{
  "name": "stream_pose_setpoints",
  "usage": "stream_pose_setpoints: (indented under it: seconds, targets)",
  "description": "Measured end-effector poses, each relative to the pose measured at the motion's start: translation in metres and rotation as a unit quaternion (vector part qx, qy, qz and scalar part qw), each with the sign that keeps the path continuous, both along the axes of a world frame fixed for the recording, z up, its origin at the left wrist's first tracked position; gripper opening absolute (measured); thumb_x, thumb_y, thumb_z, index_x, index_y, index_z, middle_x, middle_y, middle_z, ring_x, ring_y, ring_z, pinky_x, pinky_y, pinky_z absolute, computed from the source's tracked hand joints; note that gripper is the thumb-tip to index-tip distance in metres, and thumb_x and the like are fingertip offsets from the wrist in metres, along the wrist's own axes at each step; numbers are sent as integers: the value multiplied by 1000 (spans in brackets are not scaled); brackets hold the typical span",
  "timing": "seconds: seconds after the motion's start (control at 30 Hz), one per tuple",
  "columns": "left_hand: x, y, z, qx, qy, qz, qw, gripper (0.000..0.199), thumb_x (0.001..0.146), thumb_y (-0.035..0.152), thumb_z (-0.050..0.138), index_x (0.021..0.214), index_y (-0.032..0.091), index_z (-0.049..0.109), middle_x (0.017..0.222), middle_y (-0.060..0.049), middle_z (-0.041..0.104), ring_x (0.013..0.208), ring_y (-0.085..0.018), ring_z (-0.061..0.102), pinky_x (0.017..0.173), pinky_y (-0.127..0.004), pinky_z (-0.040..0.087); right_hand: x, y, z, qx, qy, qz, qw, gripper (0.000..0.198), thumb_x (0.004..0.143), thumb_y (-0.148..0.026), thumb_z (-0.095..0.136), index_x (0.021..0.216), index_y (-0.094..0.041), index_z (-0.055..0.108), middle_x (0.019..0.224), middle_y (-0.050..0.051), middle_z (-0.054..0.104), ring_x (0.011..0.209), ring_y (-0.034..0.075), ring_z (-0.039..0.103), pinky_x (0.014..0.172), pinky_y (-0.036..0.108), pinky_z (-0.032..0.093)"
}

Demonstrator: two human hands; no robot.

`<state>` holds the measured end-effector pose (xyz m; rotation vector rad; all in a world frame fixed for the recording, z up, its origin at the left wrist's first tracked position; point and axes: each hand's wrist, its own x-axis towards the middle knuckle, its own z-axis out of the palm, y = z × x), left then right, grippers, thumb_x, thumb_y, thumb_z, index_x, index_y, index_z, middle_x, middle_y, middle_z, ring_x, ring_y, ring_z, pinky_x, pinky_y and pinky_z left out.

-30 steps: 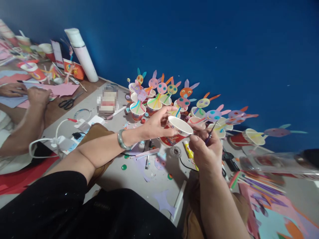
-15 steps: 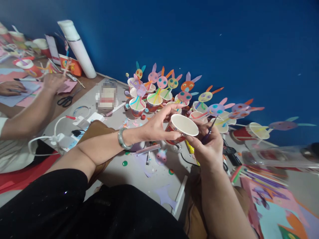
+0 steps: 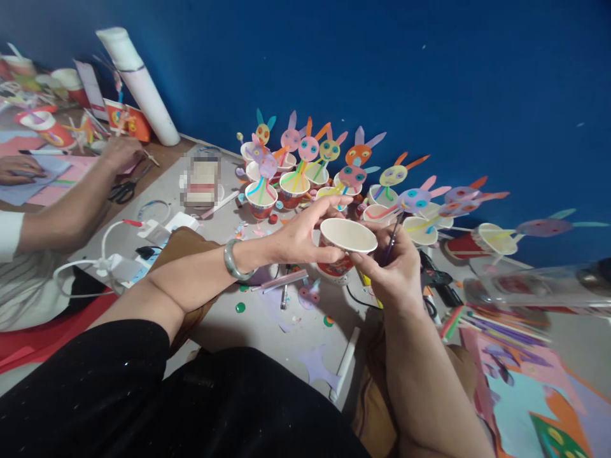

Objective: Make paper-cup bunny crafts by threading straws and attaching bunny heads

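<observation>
Blue wall (image 3: 429,76) backs the grey table (image 3: 255,334). Your left hand (image 3: 303,238), fingers half-spread, grips the cup (image 3: 348,235) against its thumb. Your right hand (image 3: 396,257), fingers curled, holds a slim tool (image 3: 392,242) and touches the cup's right side. Cup: above table, mouth up. Rabbit cups (image 3: 294,187) cluster beyond.

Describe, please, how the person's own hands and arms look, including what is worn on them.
The left hand is ungloved, with a smooth, rounded grey-green bangle at the wrist. Further up, a black sleeve with small pale specks begins near the elbow. The right hand is also ungloved, with no sleeve or bangle in view.
</observation>
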<state>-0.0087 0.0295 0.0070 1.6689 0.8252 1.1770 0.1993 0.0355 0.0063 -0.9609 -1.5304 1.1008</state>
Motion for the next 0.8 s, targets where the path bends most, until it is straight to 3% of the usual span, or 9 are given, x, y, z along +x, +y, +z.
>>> stream_pose_setpoints:
  seconds: [0.17, 0.4, 0.6, 0.8]
  targets:
    - [-2, 4, -3, -8, 11, -8, 1000, 83, 71, 35, 80, 145, 23, 46, 117, -9, 64, 113, -27, 64, 99, -42, 52, -3, 3, -5, -8, 0, 2, 1000, 66, 54, -44, 99, 73, -25, 40, 103, 4, 74, 80, 17, 60, 62, 27, 44]
    - [-6, 6, -1, -17, 11, -31, 999, 83, 70, 36, 81, 145, 22, 48, 134, -13, 61, 124, -30, 63, 103, -41, 52, -8, 5, -5, -20, 12, 17, 1000, 67, 51, -43, 100, 72, -25, 39, 101, 4, 76, 76, 16, 58, 59, 26, 42]
    - [-7, 4, 5, -5, 24, -31, 999, 80, 70, 31, 78, 144, 21, 48, 123, -11, 64, 116, -27, 65, 98, -39, 53, -8, 2, -2, -5, 5, 20, 1000, 68, 52, -43, 100, 72, -24, 37, 102, 4, 76, 71, 13, 56, 57, 25, 41]
    - [-7, 5, 2, 54, 62, -7, 997, 77, 72, 30, 72, 144, 20, 46, 114, -8, 65, 102, -22, 66, 87, -35, 54, -9, 4, -5, 18, 2, 21, 1000, 67, 54, -44, 99, 73, -24, 37, 103, 3, 76, 69, 12, 56, 54, 24, 41]
